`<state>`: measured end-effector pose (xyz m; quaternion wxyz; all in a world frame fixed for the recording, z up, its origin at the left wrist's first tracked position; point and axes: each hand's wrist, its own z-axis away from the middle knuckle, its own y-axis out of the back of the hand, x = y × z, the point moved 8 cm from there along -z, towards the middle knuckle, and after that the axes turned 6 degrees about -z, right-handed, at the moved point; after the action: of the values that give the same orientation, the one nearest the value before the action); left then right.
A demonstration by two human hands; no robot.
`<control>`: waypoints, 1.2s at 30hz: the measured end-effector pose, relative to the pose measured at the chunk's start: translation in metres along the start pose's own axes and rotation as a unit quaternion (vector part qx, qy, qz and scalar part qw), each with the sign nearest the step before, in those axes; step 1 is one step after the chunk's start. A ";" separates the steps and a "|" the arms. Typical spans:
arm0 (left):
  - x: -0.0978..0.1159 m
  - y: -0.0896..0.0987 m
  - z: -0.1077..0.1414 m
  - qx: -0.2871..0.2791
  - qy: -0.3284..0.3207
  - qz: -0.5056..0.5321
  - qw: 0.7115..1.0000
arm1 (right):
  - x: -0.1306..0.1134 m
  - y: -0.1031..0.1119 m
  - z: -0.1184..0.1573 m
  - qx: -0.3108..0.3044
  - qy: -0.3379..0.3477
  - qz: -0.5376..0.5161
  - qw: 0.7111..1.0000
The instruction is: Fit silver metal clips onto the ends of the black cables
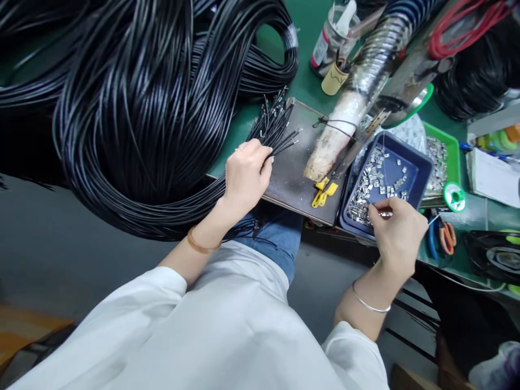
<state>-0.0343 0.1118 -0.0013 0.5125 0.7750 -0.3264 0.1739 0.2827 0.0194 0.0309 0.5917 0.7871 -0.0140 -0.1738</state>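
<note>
My left hand [248, 169] is closed on a few thin black cables [286, 142] from the bundle, their stripped tips pointing right over a dark board [298, 184]. A thick bundle of black cables [142, 108] fills the left of the table. Over the near side of a blue tray [420, 168], my right hand [396, 230] has thumb and forefinger pinched together among small silver metal pieces [371, 176]. Whatever lies between those fingertips is too small to make out.
A foil-wrapped duct [349, 108] slants down over the board, beside yellow clips [324, 192]. Behind stand a plastic cup [333, 40] and a small yellow pot [335, 78]. To the right are a green tray [453, 154], a green spool [454, 197], orange-handled pliers [447, 237] and papers [495, 176].
</note>
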 end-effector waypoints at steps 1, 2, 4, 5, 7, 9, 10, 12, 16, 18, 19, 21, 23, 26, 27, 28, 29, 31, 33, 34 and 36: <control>-0.004 0.005 0.002 0.026 0.024 0.047 0.998 | 0.000 0.000 -0.002 -0.008 -0.002 -0.003 1.000; -0.010 0.012 0.004 0.056 0.054 0.098 0.992 | 0.002 0.000 -0.003 -0.017 -0.008 -0.009 1.000; -0.017 0.023 0.013 0.106 0.107 0.196 0.969 | 0.005 -0.001 -0.005 -0.040 -0.022 -0.023 0.999; -0.018 0.027 0.018 0.121 0.121 0.241 0.955 | 0.006 -0.001 -0.007 -0.052 -0.029 -0.027 0.998; -0.011 0.028 0.025 0.106 0.118 0.324 0.933 | 0.007 -0.002 -0.010 -0.072 -0.041 -0.031 0.996; 0.005 0.018 0.030 0.037 0.086 0.390 0.916 | 0.005 -0.002 -0.013 -0.088 -0.043 -0.034 0.995; 0.013 0.012 0.033 0.004 0.075 0.407 0.910 | 0.004 -0.002 -0.014 -0.092 -0.040 -0.032 0.995; 0.020 -0.001 0.037 -0.034 0.078 0.434 0.897 | 0.000 -0.001 -0.016 -0.094 -0.021 -0.019 0.995; 0.025 -0.024 0.042 -0.079 0.094 0.510 0.851 | -0.005 -0.003 -0.016 -0.095 0.023 -0.004 0.995; 0.033 -0.031 0.044 -0.113 0.081 0.526 0.839 | -0.001 -0.006 -0.015 -0.082 0.018 -0.035 0.996; 0.036 -0.033 0.046 -0.120 0.082 0.530 0.836 | 0.002 -0.006 -0.015 -0.069 0.008 -0.057 0.996; 0.039 -0.035 0.047 -0.126 0.097 0.535 0.830 | 0.006 -0.007 -0.013 -0.031 -0.009 -0.094 0.995; 0.042 -0.038 0.049 -0.134 0.113 0.541 0.823 | 0.004 -0.004 -0.008 0.026 -0.007 -0.110 0.994; 0.048 -0.045 0.051 -0.165 0.119 0.537 0.819 | -0.013 0.009 0.010 0.140 0.003 -0.170 0.975; 0.049 -0.046 0.051 -0.174 0.119 0.532 0.820 | -0.021 0.012 0.018 0.172 -0.002 -0.221 0.960; 0.050 -0.047 0.051 -0.181 0.120 0.526 0.822 | -0.029 0.013 0.027 0.194 -0.006 -0.280 0.940; 0.052 -0.047 0.051 -0.187 0.120 0.522 0.823 | -0.040 0.012 0.036 0.206 -0.008 -0.336 0.919; 0.054 -0.046 0.050 -0.197 0.121 0.515 0.825 | -0.064 0.008 0.050 0.211 0.014 -0.402 0.891; 0.057 -0.044 0.050 -0.208 0.120 0.508 0.827 | -0.087 -0.005 0.056 0.163 0.040 -0.448 0.878; 0.059 -0.043 0.050 -0.214 0.116 0.505 0.828 | -0.094 -0.012 0.058 0.136 0.043 -0.466 0.873; 0.062 -0.042 0.050 -0.223 0.109 0.500 0.830 | -0.101 -0.028 0.057 0.081 0.037 -0.501 0.861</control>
<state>0.0364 0.0568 -0.0129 0.5463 0.3469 -0.6414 0.4122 0.1659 -0.0021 0.0175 0.3591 0.7389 0.3898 -0.4161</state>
